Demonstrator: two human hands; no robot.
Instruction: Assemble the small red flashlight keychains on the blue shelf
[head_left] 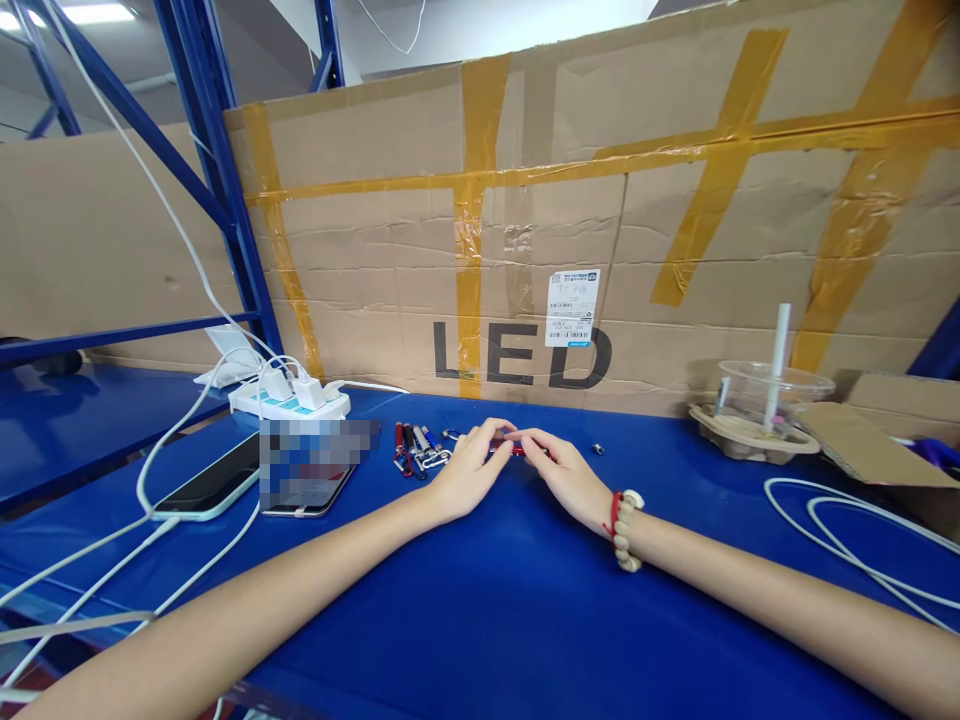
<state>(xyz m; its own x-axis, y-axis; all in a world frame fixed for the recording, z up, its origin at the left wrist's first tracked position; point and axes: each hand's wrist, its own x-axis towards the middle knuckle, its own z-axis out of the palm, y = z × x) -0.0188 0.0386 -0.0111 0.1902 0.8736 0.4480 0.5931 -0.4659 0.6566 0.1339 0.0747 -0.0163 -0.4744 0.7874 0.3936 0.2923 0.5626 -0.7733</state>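
Both of my hands meet over the blue table (480,600), pinching a small red cylindrical item (514,448) between their fingertips. My left hand (469,472) grips its left end with curled fingers. My right hand (564,474) holds the right end; its wrist wears a beaded bracelet (625,530) and a red string. Just left of my left hand lies a small heap of similar little red, black and silver cylinders with clips (416,447). One tiny metal piece (598,449) lies apart to the right of my right hand.
A white power strip (289,401) with plugged chargers and white cables sits back left, beside two phones (210,487). A taped cardboard wall marked LED (525,230) closes the back. A plastic cup with straw in a pulp tray (757,415) and coiled white cable (847,540) lie right.
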